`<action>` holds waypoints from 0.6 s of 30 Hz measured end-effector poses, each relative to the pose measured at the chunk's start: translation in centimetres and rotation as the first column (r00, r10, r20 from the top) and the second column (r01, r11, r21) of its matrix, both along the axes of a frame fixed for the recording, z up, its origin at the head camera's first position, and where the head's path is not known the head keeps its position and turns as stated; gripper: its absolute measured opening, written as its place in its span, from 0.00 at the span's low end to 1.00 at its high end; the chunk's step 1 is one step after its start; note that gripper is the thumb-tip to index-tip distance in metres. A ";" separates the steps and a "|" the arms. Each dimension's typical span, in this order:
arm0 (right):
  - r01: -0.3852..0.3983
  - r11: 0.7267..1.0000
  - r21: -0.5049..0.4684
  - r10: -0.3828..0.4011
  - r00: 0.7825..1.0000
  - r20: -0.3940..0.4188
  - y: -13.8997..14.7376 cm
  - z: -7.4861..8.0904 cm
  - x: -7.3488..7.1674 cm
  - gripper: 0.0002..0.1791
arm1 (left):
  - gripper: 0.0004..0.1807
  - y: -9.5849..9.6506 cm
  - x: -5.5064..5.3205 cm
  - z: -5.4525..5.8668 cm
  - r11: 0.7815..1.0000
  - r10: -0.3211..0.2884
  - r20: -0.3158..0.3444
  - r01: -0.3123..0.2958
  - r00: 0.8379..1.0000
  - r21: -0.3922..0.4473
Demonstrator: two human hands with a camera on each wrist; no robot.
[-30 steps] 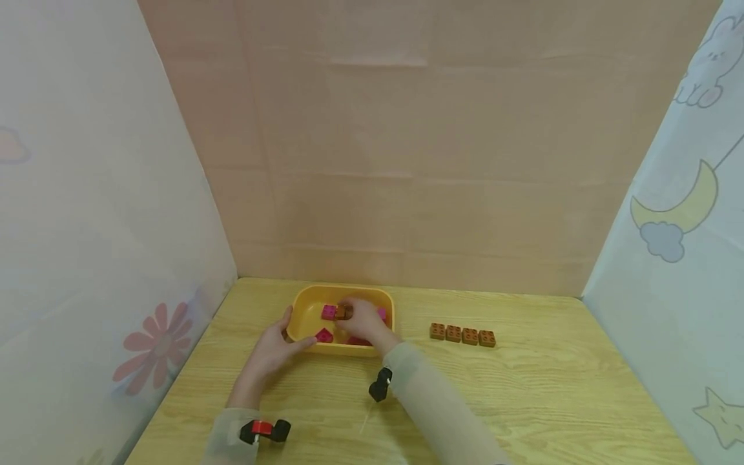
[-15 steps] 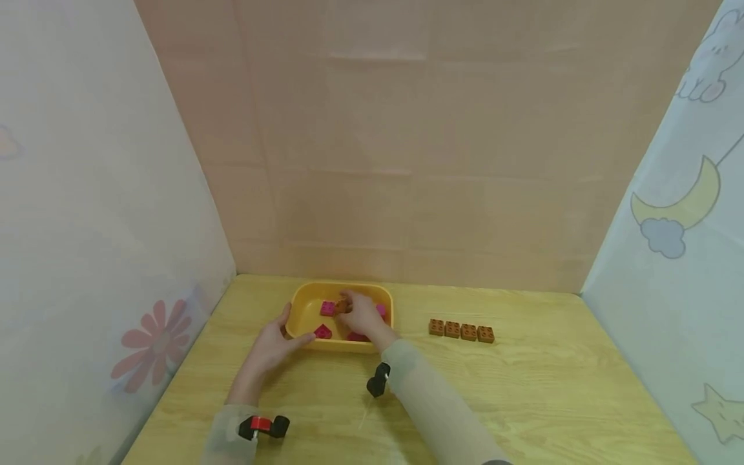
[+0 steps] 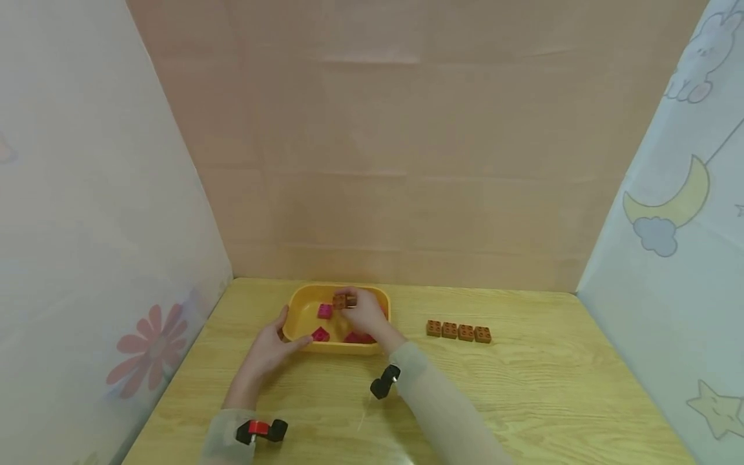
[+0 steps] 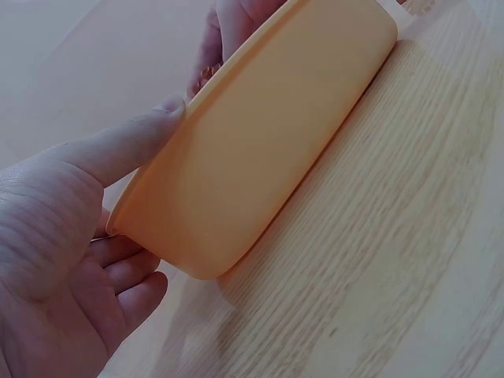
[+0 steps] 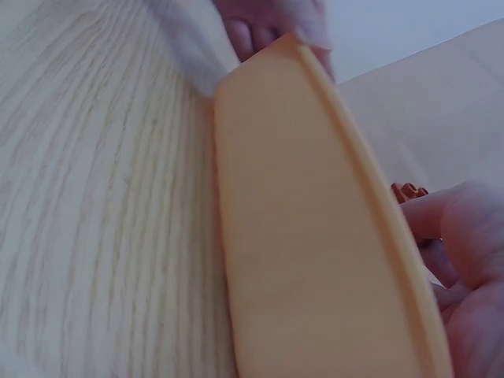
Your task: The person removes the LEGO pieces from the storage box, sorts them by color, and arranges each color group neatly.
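Observation:
My left hand grips the left end of a yellow plastic tub, its thumb on the front rim and its fingers round the left side. In the left wrist view the thumb presses the rim of the tub and the other fingers lie against its outer wall. Over the tub, my right hand pinches a brown toy building brick; more brown shows right at the fingertips. In the right wrist view the studs of the brick peek above the rim. Inside lie a pink brick and a darker pink brick.
Right of the tub, several brown bricks form a row on the wooden table. More pink pieces lie in the tub beneath my right hand. A tan backdrop rises behind the table, with pale printed walls at both sides.
My right hand has lifted the brown brick away from beside the pink brick, up toward the tub's back rim. My left hand keeps its hold on the tub.

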State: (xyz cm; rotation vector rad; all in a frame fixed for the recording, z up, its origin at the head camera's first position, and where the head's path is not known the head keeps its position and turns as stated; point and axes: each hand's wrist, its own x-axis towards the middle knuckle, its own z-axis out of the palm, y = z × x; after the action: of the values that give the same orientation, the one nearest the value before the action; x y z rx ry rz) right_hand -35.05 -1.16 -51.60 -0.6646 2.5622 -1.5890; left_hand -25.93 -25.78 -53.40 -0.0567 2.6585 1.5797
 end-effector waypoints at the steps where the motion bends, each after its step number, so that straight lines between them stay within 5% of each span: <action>1: -0.005 1.000 -0.024 0.005 1.000 -0.006 0.2 0.0 0.1 0.19 | 0.65 0.0 0.1 0.0 1.000 0.000 -0.003 0.000 1.000 0.002; 9: 0.007 0.986 -0.166 -0.003 1.000 0.026 3.9 0.6 2.8 0.23 | 0.65 -0.5 0.9 -0.8 1.000 0.002 0.019 -0.001 1.000 -0.014; 18: 0.182 0.942 -0.283 -0.192 0.981 -0.008 13.1 -0.1 5.5 0.25 | 0.65 -0.2 0.1 -0.4 1.000 0.010 0.005 -0.010 1.000 -0.018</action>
State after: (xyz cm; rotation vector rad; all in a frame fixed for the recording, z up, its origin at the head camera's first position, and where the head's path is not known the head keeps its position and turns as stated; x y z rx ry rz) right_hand -29.56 11.90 -51.67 -0.4796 2.5125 -2.0473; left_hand -25.85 -25.99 -53.83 -0.0742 2.6733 1.5564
